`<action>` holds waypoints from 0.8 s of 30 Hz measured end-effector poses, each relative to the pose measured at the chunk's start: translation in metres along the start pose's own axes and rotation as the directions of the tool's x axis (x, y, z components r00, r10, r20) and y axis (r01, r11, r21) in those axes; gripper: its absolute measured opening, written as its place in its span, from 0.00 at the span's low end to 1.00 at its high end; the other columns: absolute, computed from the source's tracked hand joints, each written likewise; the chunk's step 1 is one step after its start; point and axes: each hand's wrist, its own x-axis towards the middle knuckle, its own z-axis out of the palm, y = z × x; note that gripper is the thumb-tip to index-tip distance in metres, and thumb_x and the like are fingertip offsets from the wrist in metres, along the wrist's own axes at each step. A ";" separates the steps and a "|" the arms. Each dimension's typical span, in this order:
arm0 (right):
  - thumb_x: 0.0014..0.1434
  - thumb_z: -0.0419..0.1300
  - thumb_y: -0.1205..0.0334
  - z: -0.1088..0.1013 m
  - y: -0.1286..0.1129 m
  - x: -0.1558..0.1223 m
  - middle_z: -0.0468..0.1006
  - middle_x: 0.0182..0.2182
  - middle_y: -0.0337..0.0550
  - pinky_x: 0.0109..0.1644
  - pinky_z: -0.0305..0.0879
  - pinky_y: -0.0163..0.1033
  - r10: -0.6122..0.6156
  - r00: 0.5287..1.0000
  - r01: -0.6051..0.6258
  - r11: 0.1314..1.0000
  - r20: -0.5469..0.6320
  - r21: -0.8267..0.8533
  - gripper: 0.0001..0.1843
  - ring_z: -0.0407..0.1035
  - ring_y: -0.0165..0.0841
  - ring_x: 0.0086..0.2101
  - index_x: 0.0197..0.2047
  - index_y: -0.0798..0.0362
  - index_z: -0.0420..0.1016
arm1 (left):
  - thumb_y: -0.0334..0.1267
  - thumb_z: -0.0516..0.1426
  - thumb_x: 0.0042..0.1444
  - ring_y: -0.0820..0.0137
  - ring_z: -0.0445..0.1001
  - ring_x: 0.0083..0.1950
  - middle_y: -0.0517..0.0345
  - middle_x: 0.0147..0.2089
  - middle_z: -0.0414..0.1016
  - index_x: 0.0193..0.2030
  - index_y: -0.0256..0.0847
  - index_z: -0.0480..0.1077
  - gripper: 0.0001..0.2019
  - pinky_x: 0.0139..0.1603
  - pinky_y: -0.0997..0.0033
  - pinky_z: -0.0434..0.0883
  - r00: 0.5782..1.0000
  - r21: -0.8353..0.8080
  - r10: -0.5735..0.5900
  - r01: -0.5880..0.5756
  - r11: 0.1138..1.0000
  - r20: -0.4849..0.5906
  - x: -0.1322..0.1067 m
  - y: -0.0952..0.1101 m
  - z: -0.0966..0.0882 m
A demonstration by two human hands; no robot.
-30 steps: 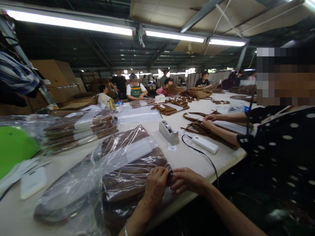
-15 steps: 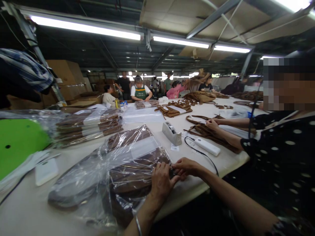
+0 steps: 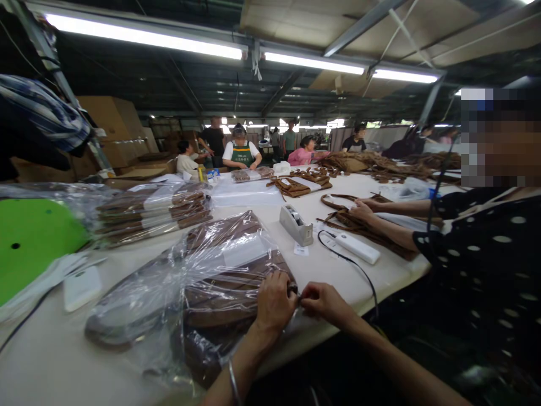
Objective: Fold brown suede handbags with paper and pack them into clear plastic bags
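Observation:
A clear plastic bag (image 3: pixel 198 282) full of brown leather straps lies on the white table (image 3: pixel 54 361) in front of me. My left hand (image 3: pixel 273 307) rests curled on the bag's near right end, fingers gripping the plastic and straps. My right hand (image 3: pixel 323 301) pinches the same end of the bag from the right, fingertips meeting the left hand's.
A grey tape dispenser (image 3: pixel 296 224), a white handheld device (image 3: pixel 354 247) with a black cable, more bagged straps (image 3: pixel 156 211) and a green disc (image 3: pixel 29 242) sit on the table. A person in a dotted black top (image 3: pixel 482 254) handles loose straps at my right. Others work farther back.
My hands have stayed together at the bag's end, the right hand shifting slightly and closing into a tighter pinch. The view tilted a little.

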 end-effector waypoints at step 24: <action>0.60 0.58 0.66 0.004 -0.013 -0.002 0.69 0.57 0.45 0.42 0.74 0.32 -0.565 0.825 0.549 0.794 0.016 -0.261 0.22 0.74 0.33 0.45 0.58 0.46 0.71 | 0.25 0.54 0.52 0.65 0.73 0.49 0.56 0.46 0.75 0.45 0.43 0.71 0.15 0.52 0.66 0.67 0.996 -0.162 0.021 -0.006 0.987 0.088 -0.010 -0.024 -0.026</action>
